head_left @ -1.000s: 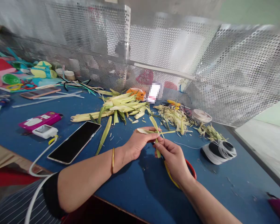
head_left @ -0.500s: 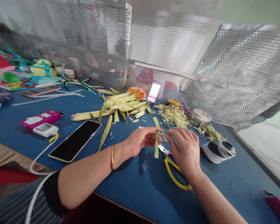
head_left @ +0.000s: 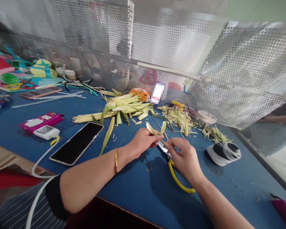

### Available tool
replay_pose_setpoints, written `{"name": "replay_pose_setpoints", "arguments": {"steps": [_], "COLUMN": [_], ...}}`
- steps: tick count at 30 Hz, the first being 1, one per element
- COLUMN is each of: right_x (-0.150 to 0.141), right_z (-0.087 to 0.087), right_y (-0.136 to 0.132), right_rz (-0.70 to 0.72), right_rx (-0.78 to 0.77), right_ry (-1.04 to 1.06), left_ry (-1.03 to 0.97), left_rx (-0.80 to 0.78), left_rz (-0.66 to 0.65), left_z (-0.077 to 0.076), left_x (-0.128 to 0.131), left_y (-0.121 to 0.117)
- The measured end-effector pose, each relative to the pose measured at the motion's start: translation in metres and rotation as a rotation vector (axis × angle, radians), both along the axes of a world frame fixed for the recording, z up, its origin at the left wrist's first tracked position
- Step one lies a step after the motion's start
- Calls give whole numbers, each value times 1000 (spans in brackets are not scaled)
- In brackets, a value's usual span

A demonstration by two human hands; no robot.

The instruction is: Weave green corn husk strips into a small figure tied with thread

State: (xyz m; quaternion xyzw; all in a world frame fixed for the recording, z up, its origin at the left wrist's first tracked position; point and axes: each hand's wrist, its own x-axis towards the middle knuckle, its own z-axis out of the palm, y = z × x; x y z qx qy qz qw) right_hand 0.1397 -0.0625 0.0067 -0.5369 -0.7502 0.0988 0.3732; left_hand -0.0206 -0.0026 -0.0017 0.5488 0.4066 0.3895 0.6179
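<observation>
Between thumb and fingers my left hand (head_left: 145,141) pinches strips of pale green corn husk (head_left: 151,128), two ends of which stick up above the fingertips. My right hand (head_left: 184,156) is closed close by, its thumb and fingers on the lower end of the same strips. Just below the fingers lie scissors with yellow handles (head_left: 178,181) on the blue table (head_left: 133,197), partly covered by my right hand. Behind my hands is a heap of corn husks (head_left: 126,105), and a single green husk leaf (head_left: 107,136) lies left of my left hand.
A dark phone (head_left: 76,143) and a magenta device (head_left: 41,122) with a white cable lie left. On the right sit a spool of white thread (head_left: 222,154) and shredded husk (head_left: 177,119). A perforated metal screen (head_left: 166,47) stands along the back.
My right hand moved right to a husk end, uncovering the scissors, then came back to the strips. The crossed strips have been brought together, their ends now pointing up.
</observation>
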Motion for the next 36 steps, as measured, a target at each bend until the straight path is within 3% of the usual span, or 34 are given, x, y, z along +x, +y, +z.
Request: {"name": "replay_pose_setpoints", "arguments": {"steps": [4,8,11,21,29,36], "right_x": [5,5,2,-1,-1,0], "right_z": [0,-3,-5,-13,-13,-16], "right_y": [7,13,13,15,15,17], "right_rz": [-84,-121,-118,-138,-144,-156], "right_rx": [-268,-403,-445,-352,-342,-339], "right_ry": [275,610,739,841,841,829], "left_ry": [30,79,129,169,73,116], "left_rx": [-26,-27,20,15,-209,-97], "left_rz": [-72,-226,-271,-324,-313,-258], "left_z": [0,0,-1,-1,3,3], "left_x": [-2,-3,-3,-5,-5,-3], "left_y": [0,-5,-7,-5,-4,-4]}}
